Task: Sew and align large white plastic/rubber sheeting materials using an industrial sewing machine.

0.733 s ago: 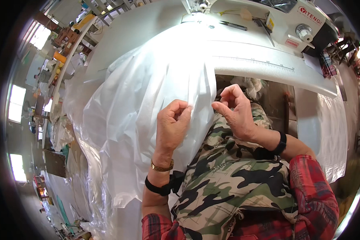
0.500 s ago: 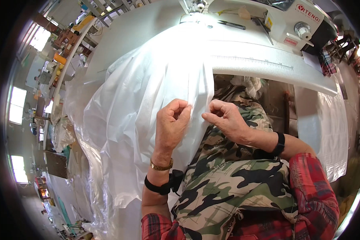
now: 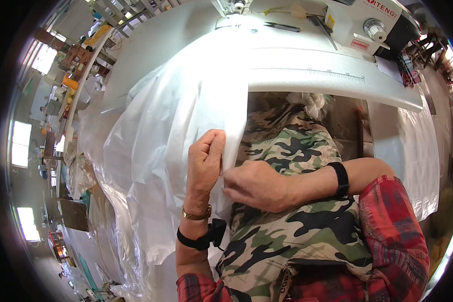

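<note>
A sheet of thin, glossy white material point(image 3: 153, 136) hangs in folds from the sewing machine's bed down over my lap. Its right edge runs down between my hands. My left hand point(image 3: 202, 161) is closed in a pinch on the sheet near that edge. Just below and to the right, my right hand point(image 3: 259, 186) is curled at the same edge, its fingertips slightly smeared and partly hidden. At the top, the sheet reaches the sewing machine's needle area point(image 3: 238, 7), brightly lit by a lamp.
The sewing machine's white body point(image 3: 357, 30) with its handwheel stands at the upper right. Dark tweezers point(image 3: 282, 26) lie on the bed, which carries a ruler scale along its front. More white sheet material point(image 3: 412, 161) hangs at the right. Cluttered shelves point(image 3: 78, 75) line the left.
My right hand has moved down and left along the sheet's edge, closer to my left hand. The left hand has shifted slightly left, and the edge has swung left with it.
</note>
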Demonstrator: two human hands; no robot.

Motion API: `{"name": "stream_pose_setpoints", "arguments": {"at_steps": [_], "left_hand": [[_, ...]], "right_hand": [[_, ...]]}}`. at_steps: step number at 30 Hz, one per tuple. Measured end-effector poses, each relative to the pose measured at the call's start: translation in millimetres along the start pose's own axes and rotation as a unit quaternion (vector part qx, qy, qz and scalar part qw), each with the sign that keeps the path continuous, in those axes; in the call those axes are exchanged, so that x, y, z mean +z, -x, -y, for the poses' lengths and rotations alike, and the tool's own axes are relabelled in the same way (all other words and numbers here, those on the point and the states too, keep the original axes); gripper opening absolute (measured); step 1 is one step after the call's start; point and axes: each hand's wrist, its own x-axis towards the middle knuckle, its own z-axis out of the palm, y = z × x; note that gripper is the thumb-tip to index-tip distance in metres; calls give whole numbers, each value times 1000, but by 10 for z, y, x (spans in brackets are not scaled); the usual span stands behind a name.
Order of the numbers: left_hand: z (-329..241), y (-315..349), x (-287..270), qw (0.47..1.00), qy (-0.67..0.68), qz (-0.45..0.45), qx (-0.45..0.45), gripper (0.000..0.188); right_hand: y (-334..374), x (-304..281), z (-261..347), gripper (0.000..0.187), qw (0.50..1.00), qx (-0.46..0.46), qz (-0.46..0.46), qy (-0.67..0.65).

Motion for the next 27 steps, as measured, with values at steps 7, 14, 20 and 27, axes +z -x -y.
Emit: {"name": "stream_pose_setpoints", "arguments": {"at_steps": [7,14,20,27], "left_hand": [[-57,-40,-231,995,-52,-74,35,7],[-1038,-345,-709,970,-212,-28,116,3],[-1550,-395,-469,831,-477,123,258,4],[-561,-119,-234,763,-574,176,242,11]], "right_hand": [[-118,-73,-234,18,992,-92,-76,-43],[-1296,-81,-459,35,949,189,-162,-193],[-2045,492,75,30,983,-13,174,-49],[-1342,823,-678,28,986,-1,135,-95]]}}
